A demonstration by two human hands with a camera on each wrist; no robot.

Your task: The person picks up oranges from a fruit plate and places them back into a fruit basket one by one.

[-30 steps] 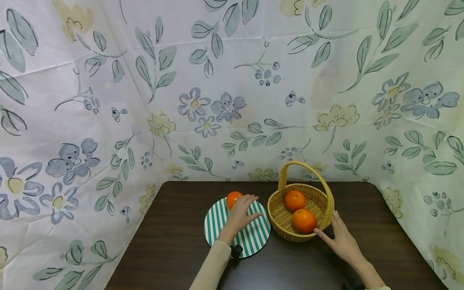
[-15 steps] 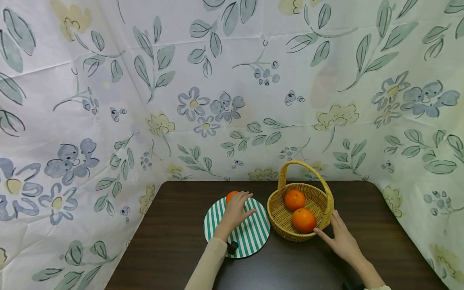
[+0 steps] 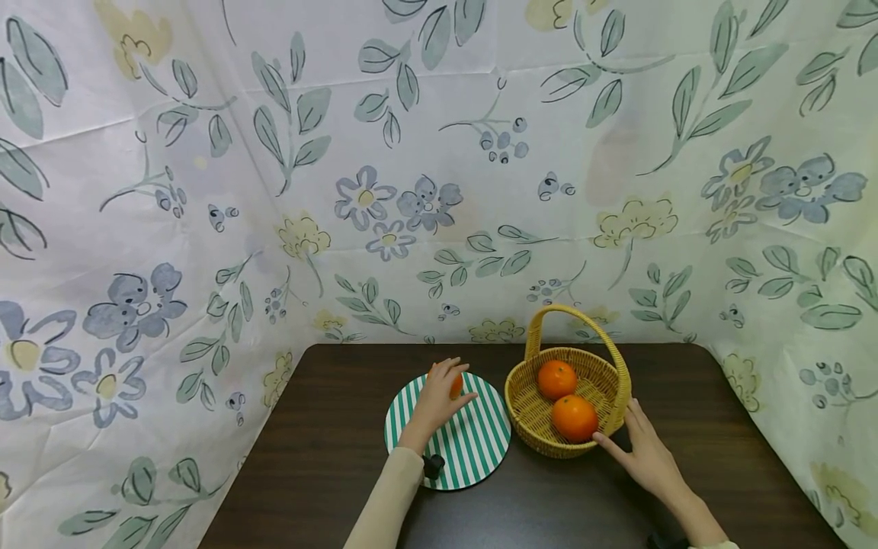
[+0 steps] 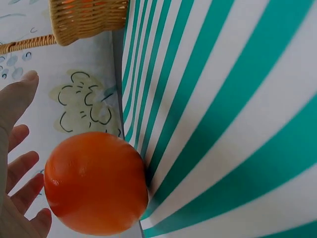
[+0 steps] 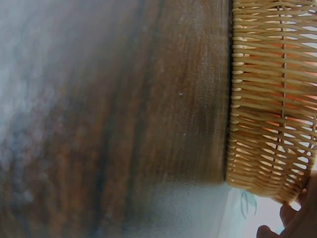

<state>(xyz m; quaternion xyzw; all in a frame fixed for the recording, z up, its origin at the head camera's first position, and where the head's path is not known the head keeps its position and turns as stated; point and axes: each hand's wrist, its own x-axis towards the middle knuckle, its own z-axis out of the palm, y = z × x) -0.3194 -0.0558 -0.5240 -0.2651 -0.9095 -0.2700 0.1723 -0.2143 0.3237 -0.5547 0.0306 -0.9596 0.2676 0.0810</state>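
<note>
On a round plate with green and white stripes [image 3: 473,450] sits an orange [image 3: 456,386], partly covered by my left hand [image 3: 432,402] in the head view. The left wrist view has the loosely bent fingers [image 4: 29,171] beside the smooth orange, with a gap between them. My right hand [image 3: 648,451] rests against the right side of a yellow wicker basket [image 3: 531,415], fingers extended, thumb at the rim. Two oranges lie inside, the nearer orange [image 3: 575,418] beside the thumb. In the right wrist view, fingertips [image 5: 288,214] meet the woven wall.
The dark wooden table [image 3: 322,457] carries plate and basket side by side, almost touching. The basket's tall handle [image 3: 579,313] arches over it. A floral cloth [image 3: 439,191] hangs behind the table and along both sides.
My left hand has shifted left across the orange, so the fruit now shows to the right of the fingers. The right hand and basket have stayed in place.
</note>
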